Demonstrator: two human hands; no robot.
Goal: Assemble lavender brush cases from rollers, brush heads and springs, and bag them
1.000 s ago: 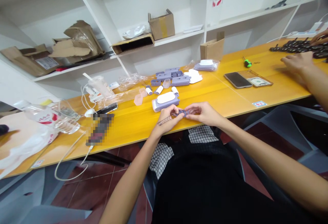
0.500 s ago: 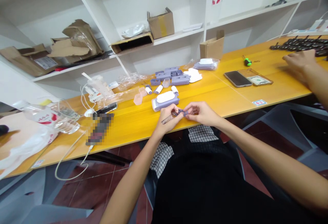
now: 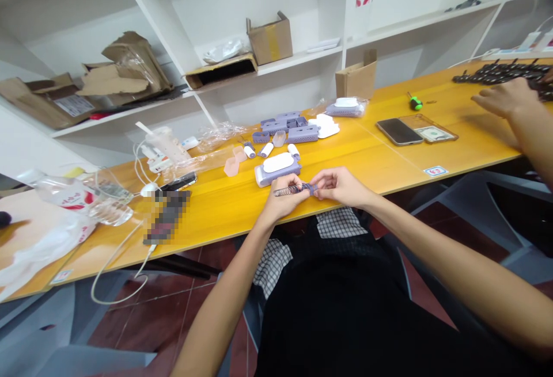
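The yellow table (image 3: 220, 207) holds finished-looking and loose work alike. At its near edge, the left hand (image 3: 280, 205) pinches and the right hand (image 3: 343, 187) grips by fingertips. At eleven o'clock, one white-topped casing (image 3: 277, 167) seems complete; at twelve, purple housings (image 3: 302, 134) look unassembled. Between the hands, the coil spring (image 3: 287, 191) meets a small purple piece (image 3: 313, 189), seemingly unfinished.

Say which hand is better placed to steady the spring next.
Left looks better: the spring lies along the left hand, between thumb and fingers, while the right hand pinches the purple piece at one end.
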